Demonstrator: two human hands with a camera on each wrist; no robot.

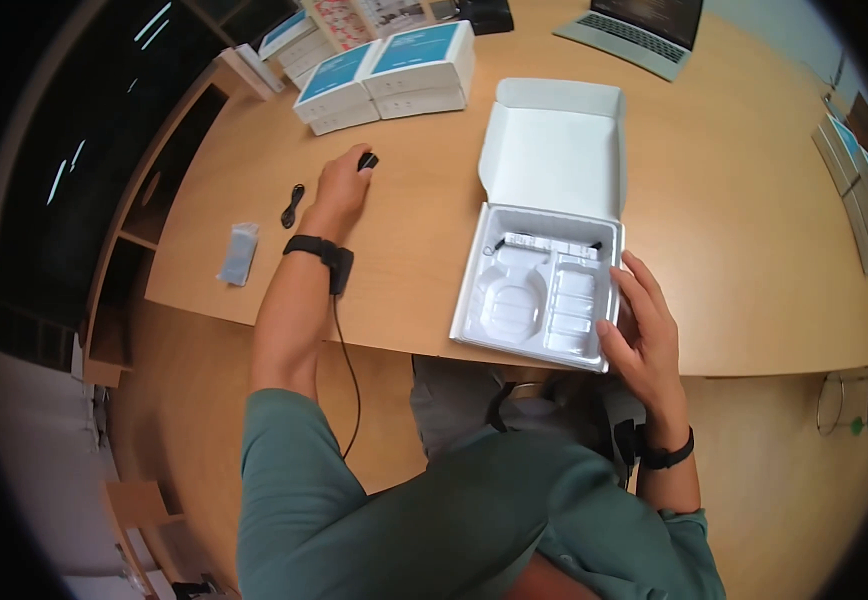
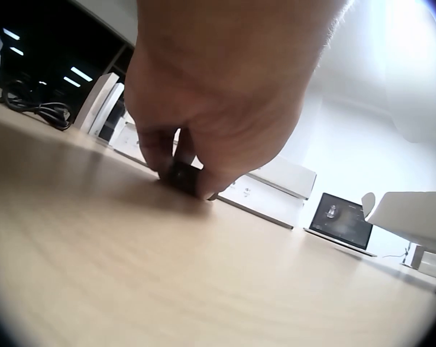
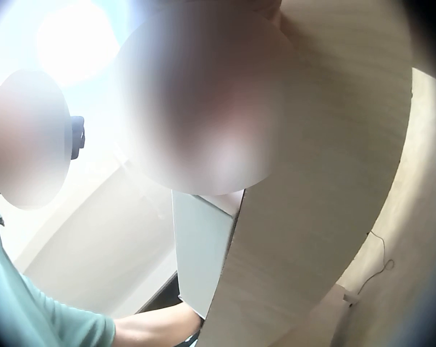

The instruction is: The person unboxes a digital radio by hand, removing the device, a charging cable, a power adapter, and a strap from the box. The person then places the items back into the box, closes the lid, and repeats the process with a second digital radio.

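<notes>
My left hand [image 1: 342,188] pinches a small black block-like object [image 2: 181,177] between thumb and fingertips, low over the desk; its exact kind I cannot tell. To its left lies a coiled black cable [image 1: 292,206], with a small clear plastic packet [image 1: 239,254] nearer the desk edge. An open white box [image 1: 466,290] sits at the front edge, lid folded back. Inside is a moulded white tray [image 1: 549,300] with shaped hollows; dark cable ends show beside a white strip [image 1: 552,246] at its far end. My right hand [image 1: 649,335] rests on the box's right rim, fingers relaxed.
Stacked white boxes with blue tops [image 1: 389,80] stand at the back left. Behind the box is an open laptop [image 1: 634,40]. More boxes [image 1: 854,190] line the right edge of the wooden desk [image 1: 734,240]. A black cord [image 1: 354,400] hangs from the left wrist camera.
</notes>
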